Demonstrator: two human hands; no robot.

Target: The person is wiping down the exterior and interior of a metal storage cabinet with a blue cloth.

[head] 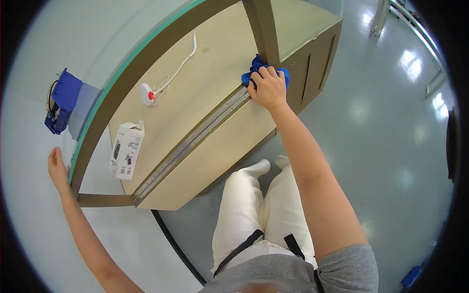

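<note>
My right hand presses a crumpled blue cloth against the cabinet, where the brown upright post meets the front edge. Its fingers are bent over the cloth. Just below runs a long metal piano hinge, joining the beige inner board to a lowered beige flap. At the far left, my left hand is beside the teal edge of the glass top, its fingers curled close together. Nothing shows in it, though the thumb side is partly hidden.
Inside the cabinet lie a white corded device with a red part and a printed white box. A blue plastic box with small items stands on the top. Grey floor is at right, with a white metal frame farther off.
</note>
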